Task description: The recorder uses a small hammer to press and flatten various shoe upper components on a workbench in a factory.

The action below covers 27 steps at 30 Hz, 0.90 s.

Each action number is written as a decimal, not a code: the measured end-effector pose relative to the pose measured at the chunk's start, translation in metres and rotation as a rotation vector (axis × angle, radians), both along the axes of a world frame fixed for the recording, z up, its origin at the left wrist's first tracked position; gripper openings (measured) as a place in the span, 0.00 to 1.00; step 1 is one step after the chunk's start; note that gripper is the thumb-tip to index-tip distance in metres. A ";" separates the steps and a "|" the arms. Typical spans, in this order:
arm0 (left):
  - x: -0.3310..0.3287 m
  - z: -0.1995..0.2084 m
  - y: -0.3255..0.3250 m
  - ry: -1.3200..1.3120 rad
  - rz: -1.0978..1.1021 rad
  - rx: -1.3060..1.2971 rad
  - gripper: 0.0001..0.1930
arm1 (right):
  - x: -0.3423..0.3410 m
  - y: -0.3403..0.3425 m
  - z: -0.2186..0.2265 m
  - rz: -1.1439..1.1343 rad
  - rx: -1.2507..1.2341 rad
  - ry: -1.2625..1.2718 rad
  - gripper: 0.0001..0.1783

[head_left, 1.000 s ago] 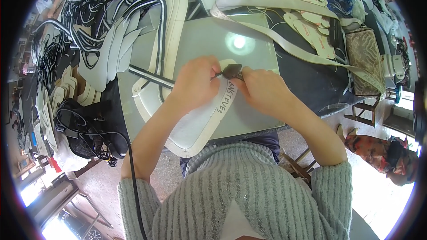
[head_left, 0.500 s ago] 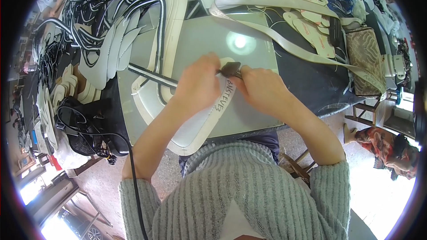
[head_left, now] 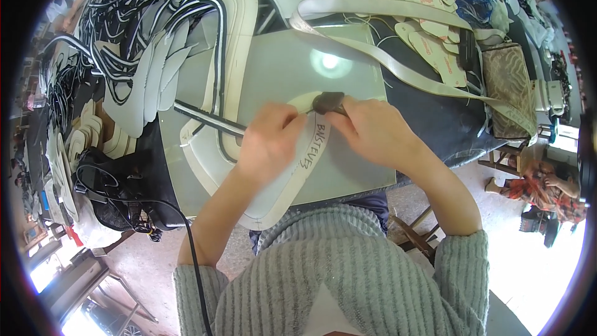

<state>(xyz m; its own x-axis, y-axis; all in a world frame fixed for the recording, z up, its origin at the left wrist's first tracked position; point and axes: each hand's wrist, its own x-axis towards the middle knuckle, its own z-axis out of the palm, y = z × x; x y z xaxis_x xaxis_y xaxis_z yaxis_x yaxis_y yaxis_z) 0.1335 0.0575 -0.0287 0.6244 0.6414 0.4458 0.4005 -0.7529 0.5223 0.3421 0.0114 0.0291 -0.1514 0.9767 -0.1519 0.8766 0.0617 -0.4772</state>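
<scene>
My left hand (head_left: 268,140) is closed over a black-and-white striped strip (head_left: 211,118), its thumb and fingertips pinched together. From there the strip runs left across a white piece (head_left: 214,149) lying on a cream cut-out board (head_left: 280,194) with handwriting along its edge. My right hand (head_left: 378,129) grips a small dark brown tool with a blunt head (head_left: 328,103), just right of my left fingertips and over the board's upper end. Its exact kind is unclear, since my fingers hide most of it. The board's near end hangs over the table edge.
A greenish translucent sheet (head_left: 348,155) covers the table's middle. A second cream cut-out (head_left: 239,37) lies beyond my left hand, near piled striped strips (head_left: 118,12). A pale band (head_left: 398,68) loops at the right. A patterned box (head_left: 509,87) stands farther right; a black cable (head_left: 189,230) hangs at left.
My left hand has lowered slightly toward me and drawn away from the tool. The tool's head has turned in my right hand. The whole view has shifted a little.
</scene>
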 end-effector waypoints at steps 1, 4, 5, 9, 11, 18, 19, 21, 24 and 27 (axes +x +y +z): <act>0.000 0.001 -0.001 0.013 0.001 0.008 0.15 | 0.000 0.003 0.005 0.003 -0.001 -0.003 0.23; 0.000 0.000 -0.001 0.025 0.004 0.012 0.16 | -0.006 0.010 0.013 -0.001 -0.016 -0.015 0.22; 0.000 0.000 0.000 0.019 0.004 0.015 0.15 | -0.007 0.011 0.007 0.059 -0.045 -0.074 0.22; 0.000 0.000 -0.001 0.002 0.000 0.004 0.15 | -0.010 0.011 0.016 0.054 -0.011 -0.094 0.21; 0.001 0.001 0.000 -0.004 0.000 0.028 0.14 | -0.012 0.010 0.009 0.057 -0.058 -0.101 0.21; -0.004 0.004 -0.007 -0.087 0.165 -0.119 0.11 | -0.013 0.011 0.012 0.051 -0.103 -0.101 0.20; -0.004 0.004 -0.013 -0.031 0.158 -0.056 0.12 | -0.014 0.010 0.011 0.054 -0.104 -0.099 0.20; -0.002 0.005 -0.020 0.020 0.146 0.006 0.12 | -0.012 0.009 0.010 0.046 -0.097 -0.131 0.20; -0.001 0.006 -0.024 0.173 0.129 0.158 0.15 | -0.008 0.007 0.004 0.077 0.005 -0.135 0.20; -0.001 0.007 -0.022 0.207 0.086 0.191 0.18 | -0.009 0.008 0.006 0.074 0.050 -0.103 0.20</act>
